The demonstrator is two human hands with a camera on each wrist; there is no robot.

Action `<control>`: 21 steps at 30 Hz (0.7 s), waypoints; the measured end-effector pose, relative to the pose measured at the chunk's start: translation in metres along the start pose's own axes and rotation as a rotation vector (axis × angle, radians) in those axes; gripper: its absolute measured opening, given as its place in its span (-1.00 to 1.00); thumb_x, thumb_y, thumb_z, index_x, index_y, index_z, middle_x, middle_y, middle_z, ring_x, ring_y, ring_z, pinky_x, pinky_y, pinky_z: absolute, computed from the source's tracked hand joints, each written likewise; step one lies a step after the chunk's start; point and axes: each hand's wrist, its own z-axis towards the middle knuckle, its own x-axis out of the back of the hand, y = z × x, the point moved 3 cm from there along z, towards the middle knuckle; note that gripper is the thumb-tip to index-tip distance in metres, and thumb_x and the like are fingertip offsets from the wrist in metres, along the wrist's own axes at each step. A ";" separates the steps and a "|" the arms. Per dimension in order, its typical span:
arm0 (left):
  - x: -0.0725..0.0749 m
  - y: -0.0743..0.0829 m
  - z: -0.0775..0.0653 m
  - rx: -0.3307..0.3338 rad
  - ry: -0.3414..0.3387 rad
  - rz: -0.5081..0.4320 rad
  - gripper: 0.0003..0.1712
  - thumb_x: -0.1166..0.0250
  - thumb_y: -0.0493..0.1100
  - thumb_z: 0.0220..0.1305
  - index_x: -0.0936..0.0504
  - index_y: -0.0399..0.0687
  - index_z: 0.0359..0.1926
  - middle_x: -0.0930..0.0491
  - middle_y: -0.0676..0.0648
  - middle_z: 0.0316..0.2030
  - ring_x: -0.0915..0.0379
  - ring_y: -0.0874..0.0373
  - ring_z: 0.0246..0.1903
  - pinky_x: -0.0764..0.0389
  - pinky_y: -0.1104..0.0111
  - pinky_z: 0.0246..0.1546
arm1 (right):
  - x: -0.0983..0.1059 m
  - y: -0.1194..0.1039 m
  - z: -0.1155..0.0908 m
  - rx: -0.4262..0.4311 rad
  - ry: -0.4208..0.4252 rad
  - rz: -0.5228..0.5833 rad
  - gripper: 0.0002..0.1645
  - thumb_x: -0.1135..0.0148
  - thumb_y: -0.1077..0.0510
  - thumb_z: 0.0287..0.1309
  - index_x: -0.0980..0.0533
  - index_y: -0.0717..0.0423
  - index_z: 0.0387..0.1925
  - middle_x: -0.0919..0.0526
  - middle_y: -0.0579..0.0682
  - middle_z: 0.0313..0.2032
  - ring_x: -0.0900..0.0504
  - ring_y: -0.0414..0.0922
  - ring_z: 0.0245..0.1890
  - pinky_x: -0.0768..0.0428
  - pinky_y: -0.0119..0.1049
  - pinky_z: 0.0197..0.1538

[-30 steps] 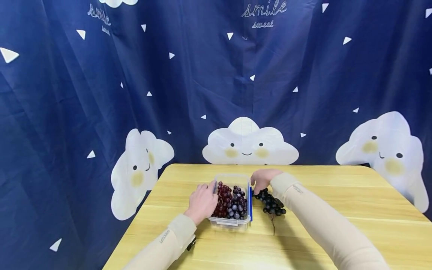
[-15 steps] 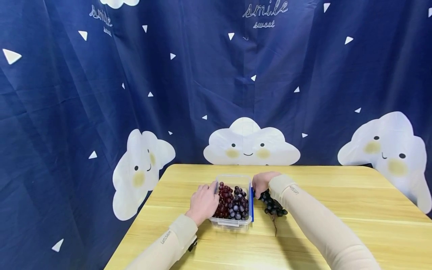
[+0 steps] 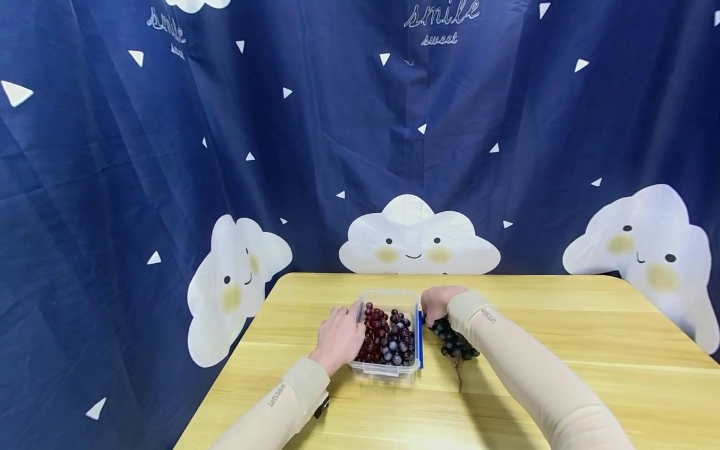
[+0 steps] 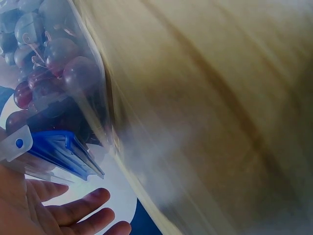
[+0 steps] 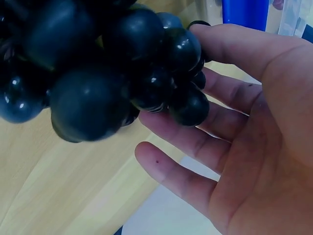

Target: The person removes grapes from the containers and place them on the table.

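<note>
A clear plastic box with a blue clip on its right side stands on the wooden table. It holds red and dark grapes. My left hand lies flat against the box's left wall; in the left wrist view its fingers are straight beside the wall. Just right of the box lies a dark grape bunch with its stem toward me. My right hand holds its far end; in the right wrist view the bunch sits between thumb and fingers.
A dark blue curtain printed with white clouds hangs close behind the table's far edge. The table's left edge runs near my left arm. Bare wood stretches to the right of the bunch and in front of the box.
My right hand has dropped from above the box's far right corner onto the grape bunch and closed round its far end. The left hand has stayed against the box.
</note>
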 end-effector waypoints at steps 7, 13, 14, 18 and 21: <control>-0.001 0.000 -0.001 0.001 -0.004 0.001 -0.40 0.03 0.02 0.27 -0.24 0.12 0.34 -0.51 -0.13 -0.05 -0.40 -0.02 -0.04 -0.49 0.10 -0.15 | -0.005 0.008 0.002 -0.015 -0.004 0.089 -0.56 -0.15 0.27 -0.05 -0.19 -0.11 -0.83 -0.07 -0.20 -0.80 -0.06 -0.24 -0.75 -0.17 -0.36 -0.63; 0.001 0.001 -0.001 -0.001 -0.004 0.003 -0.40 0.02 0.01 0.26 -0.25 0.12 0.33 -0.51 -0.12 -0.06 -0.40 -0.02 -0.05 -0.50 0.09 -0.18 | -0.006 0.016 0.000 -0.023 0.026 0.091 -0.50 -0.06 0.24 0.04 -0.09 -0.11 -0.84 0.02 -0.19 -0.80 -0.07 -0.25 -0.80 -0.21 -0.39 -0.71; 0.002 0.001 -0.001 -0.003 -0.001 0.003 -0.40 0.02 0.01 0.25 -0.26 0.12 0.33 -0.52 -0.12 -0.06 -0.41 -0.02 -0.06 -0.50 0.09 -0.20 | -0.006 0.018 -0.001 -0.030 0.029 0.091 -0.50 -0.05 0.23 0.06 -0.09 -0.12 -0.84 0.03 -0.19 -0.81 -0.08 -0.25 -0.81 -0.21 -0.39 -0.71; 0.003 0.002 -0.001 -0.008 0.007 0.005 -0.41 0.03 0.00 0.25 -0.27 0.12 0.32 -0.52 -0.12 -0.08 -0.41 -0.02 -0.07 -0.50 0.09 -0.22 | -0.007 0.023 -0.003 -0.051 0.041 0.097 -0.48 -0.03 0.21 0.07 -0.08 -0.13 -0.87 0.06 -0.23 -0.86 -0.07 -0.24 -0.84 -0.19 -0.38 -0.74; 0.003 0.002 -0.001 -0.002 -0.002 0.003 -0.41 0.04 0.01 0.25 -0.26 0.13 0.33 -0.52 -0.11 -0.07 -0.40 -0.02 -0.05 -0.50 0.08 -0.19 | -0.007 0.028 -0.002 -0.065 0.050 0.086 -0.48 -0.06 0.16 0.07 -0.09 -0.13 -0.88 0.04 -0.22 -0.87 -0.09 -0.24 -0.85 -0.20 -0.38 -0.73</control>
